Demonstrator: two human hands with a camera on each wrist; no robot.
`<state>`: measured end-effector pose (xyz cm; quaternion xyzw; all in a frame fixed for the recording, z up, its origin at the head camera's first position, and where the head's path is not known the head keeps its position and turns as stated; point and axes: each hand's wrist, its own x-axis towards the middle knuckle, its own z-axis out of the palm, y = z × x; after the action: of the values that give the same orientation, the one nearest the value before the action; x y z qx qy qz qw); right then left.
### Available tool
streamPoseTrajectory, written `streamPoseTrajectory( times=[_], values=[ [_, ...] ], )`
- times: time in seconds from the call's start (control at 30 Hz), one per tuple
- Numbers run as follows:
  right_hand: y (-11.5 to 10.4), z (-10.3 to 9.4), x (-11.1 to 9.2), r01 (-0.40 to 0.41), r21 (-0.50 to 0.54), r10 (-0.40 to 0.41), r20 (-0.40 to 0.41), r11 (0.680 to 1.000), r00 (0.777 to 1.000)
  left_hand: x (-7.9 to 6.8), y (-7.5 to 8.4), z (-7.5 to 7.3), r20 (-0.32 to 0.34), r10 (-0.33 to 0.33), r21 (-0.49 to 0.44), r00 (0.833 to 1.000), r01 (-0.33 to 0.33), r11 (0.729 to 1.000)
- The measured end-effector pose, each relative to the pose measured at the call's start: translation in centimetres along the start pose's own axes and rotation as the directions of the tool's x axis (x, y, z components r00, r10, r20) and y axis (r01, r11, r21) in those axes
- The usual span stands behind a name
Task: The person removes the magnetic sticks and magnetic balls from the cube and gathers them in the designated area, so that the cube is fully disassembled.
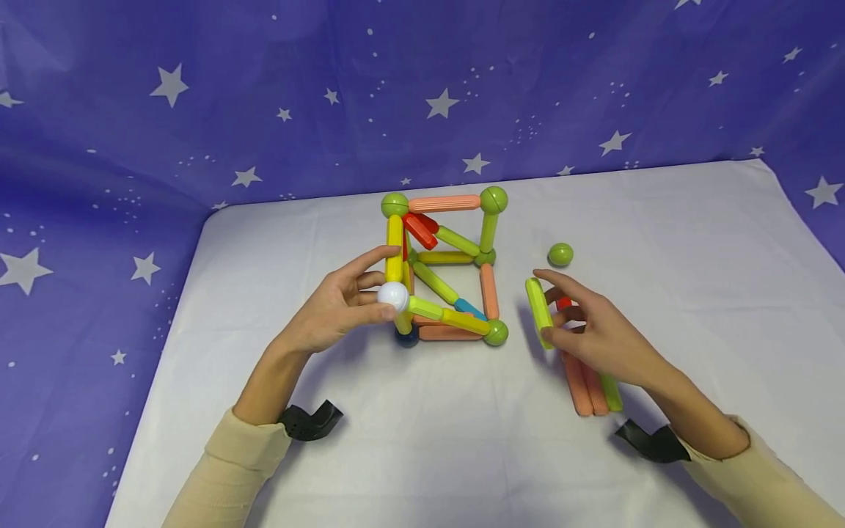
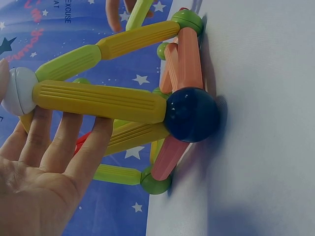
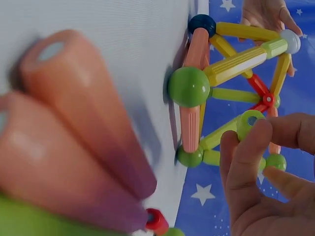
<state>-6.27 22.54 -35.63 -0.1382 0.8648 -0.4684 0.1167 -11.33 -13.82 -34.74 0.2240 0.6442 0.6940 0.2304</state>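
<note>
A cube-like frame of magnetic rods and balls stands on the white cloth, its green balls [image 1: 493, 199] at several corners. My left hand [image 1: 330, 312] steadies its near left upper corner, the thumb on the white ball [image 1: 393, 296] and the index fingertip at a yellow rod [image 1: 394, 235]. Below, an upright yellow rod [image 2: 98, 101] joins that ball to a dark blue ball [image 2: 192, 114] on the cloth. To the right of the frame, my right hand [image 1: 604, 334] pinches a light green magnetic rod [image 1: 539, 312] between thumb and fingers, apart from the frame.
Orange rods [image 1: 576, 385] lie side by side under my right hand, with a green rod [image 1: 610, 392] beside them and a red piece [image 1: 563, 302] at their far end. A loose green ball [image 1: 560, 254] rests farther back. Behind the table hangs a blue star-patterned cloth [image 1: 422, 88].
</note>
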Motion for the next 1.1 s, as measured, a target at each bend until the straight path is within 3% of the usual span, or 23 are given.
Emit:
streamPoseTrajectory(
  times=[0.33, 0.53, 0.67, 0.87, 1.1],
  values=[
    [1.6, -1.5, -2.9, -0.045, 0.004, 0.045, 0.018, 0.999, 0.999, 0.1, -0.1, 0.1, -0.002, 0.005, 0.001, 1.000, -0.005, 1.000],
    [2.4, -2.4, -4.7, -0.077, -0.061, 0.079, 0.035, 0.995, 0.996, 0.0, 0.0, 0.0, -0.012, -0.005, 0.004, 1.000, 0.005, 1.000],
    [3.0, -2.7, -5.7, -0.107, -0.030, 0.109, 0.048, 0.994, 0.993, 0.0, 0.0, 0.0, -0.014, -0.007, 0.005, 1.000, 0.007, 1.000],
    [4.0, -3.6, -6.8, -0.126, -0.051, 0.127, 0.023, 0.991, 0.992, 0.1, 0.0, 0.1, -0.013, -0.006, 0.004, 1.000, 0.006, 1.000],
    [5.3, -4.2, -7.5, -0.224, -0.063, 0.228, 0.067, 0.973, 0.971, 0.0, 0.0, 0.1, -0.014, -0.005, 0.008, 1.000, 0.005, 1.000]
  ],
)
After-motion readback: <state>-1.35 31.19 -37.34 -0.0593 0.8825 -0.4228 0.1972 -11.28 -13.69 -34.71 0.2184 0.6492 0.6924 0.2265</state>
